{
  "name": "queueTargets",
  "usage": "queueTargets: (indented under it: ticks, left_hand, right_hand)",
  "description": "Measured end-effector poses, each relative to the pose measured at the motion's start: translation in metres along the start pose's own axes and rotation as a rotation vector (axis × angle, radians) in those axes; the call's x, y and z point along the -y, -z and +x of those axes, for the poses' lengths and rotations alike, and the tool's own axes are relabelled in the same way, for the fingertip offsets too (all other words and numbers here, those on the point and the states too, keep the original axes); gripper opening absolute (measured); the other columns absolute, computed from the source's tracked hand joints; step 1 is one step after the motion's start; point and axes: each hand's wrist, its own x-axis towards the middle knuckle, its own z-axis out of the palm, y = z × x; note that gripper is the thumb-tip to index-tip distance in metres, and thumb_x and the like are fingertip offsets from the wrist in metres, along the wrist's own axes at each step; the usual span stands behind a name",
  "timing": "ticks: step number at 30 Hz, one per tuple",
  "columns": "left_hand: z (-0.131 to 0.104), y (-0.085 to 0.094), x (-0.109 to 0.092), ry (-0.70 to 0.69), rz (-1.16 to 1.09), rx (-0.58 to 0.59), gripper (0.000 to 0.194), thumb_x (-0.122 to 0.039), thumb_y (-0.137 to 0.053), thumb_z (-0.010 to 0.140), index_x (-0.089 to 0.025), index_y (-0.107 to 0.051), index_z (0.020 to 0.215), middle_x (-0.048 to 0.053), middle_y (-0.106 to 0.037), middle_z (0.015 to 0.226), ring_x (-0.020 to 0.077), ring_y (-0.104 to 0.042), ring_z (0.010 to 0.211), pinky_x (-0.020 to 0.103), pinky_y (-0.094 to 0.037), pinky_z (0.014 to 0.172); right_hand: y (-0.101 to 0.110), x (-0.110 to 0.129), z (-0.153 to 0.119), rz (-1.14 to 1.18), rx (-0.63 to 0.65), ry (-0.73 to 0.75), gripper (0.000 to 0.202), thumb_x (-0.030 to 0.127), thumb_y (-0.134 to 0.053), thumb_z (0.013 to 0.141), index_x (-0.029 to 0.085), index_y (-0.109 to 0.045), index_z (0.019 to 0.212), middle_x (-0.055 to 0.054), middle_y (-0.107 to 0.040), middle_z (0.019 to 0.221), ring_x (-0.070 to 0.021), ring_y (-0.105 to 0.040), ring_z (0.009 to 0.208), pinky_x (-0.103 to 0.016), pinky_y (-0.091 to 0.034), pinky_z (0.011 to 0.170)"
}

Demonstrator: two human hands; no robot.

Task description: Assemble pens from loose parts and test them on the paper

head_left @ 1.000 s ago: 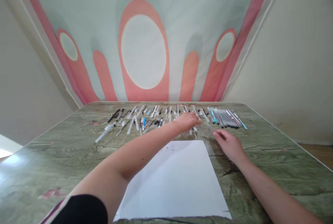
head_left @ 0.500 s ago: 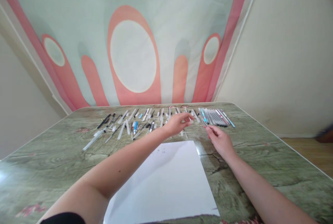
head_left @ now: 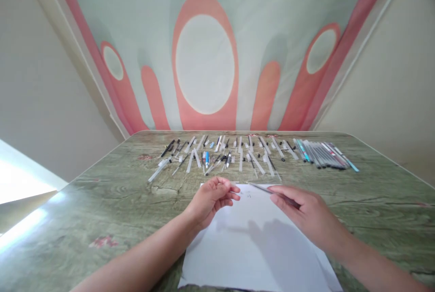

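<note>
Head view, looking forward and down: a person's two bare hands meet over a wood-patterned bench [head_left: 129,210], above the far edge of a large white sheet of paper [head_left: 234,251]. The left hand [head_left: 211,199] comes in from the lower left, palm turned inward; its grip is closed, thumb and forefinger pinching a small clear piece [head_left: 234,184] whose details are too tiny to tell. The right hand [head_left: 314,215] reaches in from the lower right, its grip closed around a slim dark grey pen [head_left: 262,188], held at a slant with its pale tip pointing left toward the other hand; tip and left fingers are near each other but apart. Small dark marks show on the paper below the tip, and a soft shadow falls across the sheet. Beyond the paper, loose pen parts [head_left: 159,171] lie scattered in two rough rows: clear tubes, thin refills, little caps, one bright blue piece [head_left: 207,160]. To their right, a row of pens [head_left: 321,154] lies side by side, mostly grey. Behind stands a pale green backdrop [head_left: 248,25] with coral arches.
</note>
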Motion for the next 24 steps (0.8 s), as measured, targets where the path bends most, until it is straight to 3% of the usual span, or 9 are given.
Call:
queueTargets:
  ticks: [3,8,14,24]
  left_hand:
    - [0.0,0.007,0.004,-0.006,-0.019,-0.016,0.022,-0.027,-0.062,0.083,-0.014,-0.045,0.086,0.011,-0.067,0.089,0.0134,-0.066,0.073,0.021,-0.047,0.062]
    - [0.002,0.01,0.007,-0.032,0.01,0.007,0.024,-0.03,-0.062,0.083,-0.014,-0.044,0.085,0.012,-0.068,0.089,0.0168,-0.067,0.075,0.024,-0.047,0.063]
    - [0.002,0.008,0.012,-0.01,0.044,0.041,0.028,-0.033,-0.066,0.08,-0.013,-0.046,0.086,0.012,-0.069,0.085,0.0205,-0.069,0.075,0.026,-0.048,0.062]
    - [0.001,0.003,0.019,-0.022,0.124,0.105,0.033,-0.035,-0.07,0.076,-0.014,-0.045,0.083,0.012,-0.07,0.078,0.0234,-0.069,0.071,0.027,-0.048,0.058]
  right_hand:
    - [-0.012,0.003,-0.001,-0.052,0.012,0.048,0.026,0.037,-0.048,0.09,0.027,-0.066,0.106,-0.002,-0.069,0.105,-0.0173,-0.064,0.095,-0.027,-0.051,0.079]
    - [-0.025,-0.014,-0.007,-0.073,0.051,0.028,0.025,0.036,-0.047,0.091,0.029,-0.064,0.108,-0.001,-0.068,0.103,-0.017,-0.064,0.091,-0.025,-0.05,0.074]
    - [-0.03,-0.023,-0.011,-0.094,0.075,0.04,0.024,0.036,-0.048,0.091,0.031,-0.063,0.11,0.0,-0.068,0.098,-0.0165,-0.064,0.085,-0.026,-0.049,0.071]
    - [-0.034,-0.016,-0.013,-0.107,0.098,0.078,0.022,0.035,-0.048,0.092,0.029,-0.062,0.107,0.0,-0.066,0.092,-0.0157,-0.062,0.081,-0.027,-0.048,0.071]
